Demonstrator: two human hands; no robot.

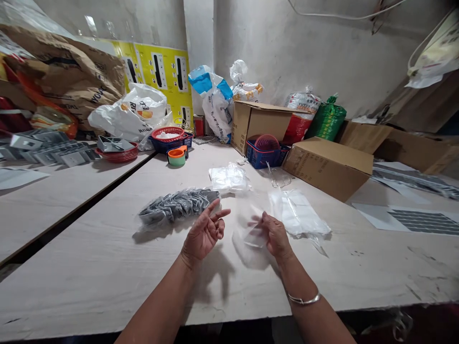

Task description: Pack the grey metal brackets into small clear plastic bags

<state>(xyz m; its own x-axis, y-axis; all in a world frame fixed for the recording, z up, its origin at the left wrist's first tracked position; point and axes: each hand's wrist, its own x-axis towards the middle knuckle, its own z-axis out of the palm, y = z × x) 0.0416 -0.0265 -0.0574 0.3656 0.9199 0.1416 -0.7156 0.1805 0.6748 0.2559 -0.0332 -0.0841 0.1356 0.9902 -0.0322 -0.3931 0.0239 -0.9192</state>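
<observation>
My right hand (277,235) pinches a clear plastic bag (255,234) by its edge, above the pale table (118,282). The bag is thin and see-through, and the fingers behind it show faintly. To its left, my left hand (206,229) is raised, index and middle fingers stretched out and apart, the others curled; I see nothing in it. Just beyond that hand lies a row of dark grey pieces in clear plastic wrapping (177,206). A stack of clear bags (299,212) rests right of my right hand, and a smaller stack (229,177) lies farther back.
Cardboard boxes (330,165) and a blue basket (263,155) stand at the back right. Tape rolls (176,156) and a red basket (168,134) are at the back left. Grey metal parts (53,148) are piled beyond a dark gap (79,210) in the tabletop.
</observation>
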